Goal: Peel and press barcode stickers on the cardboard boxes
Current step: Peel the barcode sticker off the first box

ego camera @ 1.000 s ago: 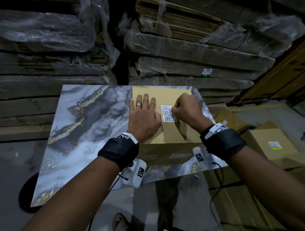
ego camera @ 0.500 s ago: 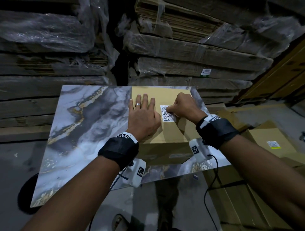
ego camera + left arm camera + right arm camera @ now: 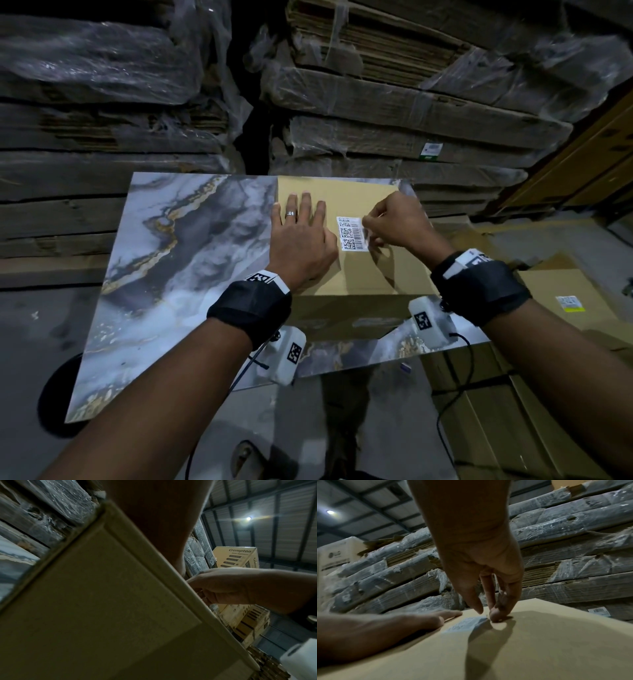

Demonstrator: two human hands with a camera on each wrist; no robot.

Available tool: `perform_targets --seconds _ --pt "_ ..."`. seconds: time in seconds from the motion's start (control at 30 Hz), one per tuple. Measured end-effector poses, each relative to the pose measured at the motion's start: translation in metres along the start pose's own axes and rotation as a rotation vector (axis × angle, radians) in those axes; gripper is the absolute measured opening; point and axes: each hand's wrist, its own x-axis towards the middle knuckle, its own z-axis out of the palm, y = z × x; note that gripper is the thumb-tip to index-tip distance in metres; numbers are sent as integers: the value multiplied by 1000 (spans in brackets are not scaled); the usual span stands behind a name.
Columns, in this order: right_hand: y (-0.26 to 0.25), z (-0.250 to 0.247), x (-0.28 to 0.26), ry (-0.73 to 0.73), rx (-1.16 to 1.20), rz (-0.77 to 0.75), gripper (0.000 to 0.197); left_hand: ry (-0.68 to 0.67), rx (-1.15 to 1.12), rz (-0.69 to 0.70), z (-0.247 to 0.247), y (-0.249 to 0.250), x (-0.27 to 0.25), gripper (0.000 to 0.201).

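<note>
Overhead, the left hand (image 3: 301,240) lies flat on the box (image 3: 359,274); the right hand (image 3: 397,222) pinches what may be clear film at the sticker (image 3: 352,233)'s edge. Thin and floppy, the sticker is best taken by a corner. From the left wrist, only the box side (image 3: 102,601) shows. From the right wrist, fingertips (image 3: 494,614) touch down beside the sticker; wrapped cardboard stacks (image 3: 573,547) stand behind, clear of the work.

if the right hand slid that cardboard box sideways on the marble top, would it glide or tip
Probably glide: the cardboard box is low and wide, lying flat on the glossy marble tabletop, so tipping looks unlikely. It may be light, perhaps why the left hand lies flat on it while the right hand works at the barcode sticker. Its weight cannot be told.
</note>
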Motion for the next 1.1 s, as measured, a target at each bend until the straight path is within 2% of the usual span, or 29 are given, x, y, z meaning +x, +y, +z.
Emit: perform_targets --seconds 0.1,0.2,0.37,0.5,0.77,0.9,1.1 --pt "-3 10 -7 27 -141 -65 13 1 9 -1 -1 0 0 74" --pt "-8 19 -3 69 -200 -43 9 6 -1 -2 -2 0 -1 73" --pt "-15 18 1 56 -252 0 28 3 -4 -4 -2 -1 -2 71" --pt "-17 15 1 15 -288 -3 32 3 0 -2 -4 1 -3 74" --pt "-27 8 7 -92 -254 55 40 6 -7 3 -4 1 -3 80" --pt "-31 3 8 -115 -215 95 37 6 -5 3 -4 0 -2 79" --pt "-19 -4 6 -161 7 153 31 -1 -12 -4 -3 0 -1 77"
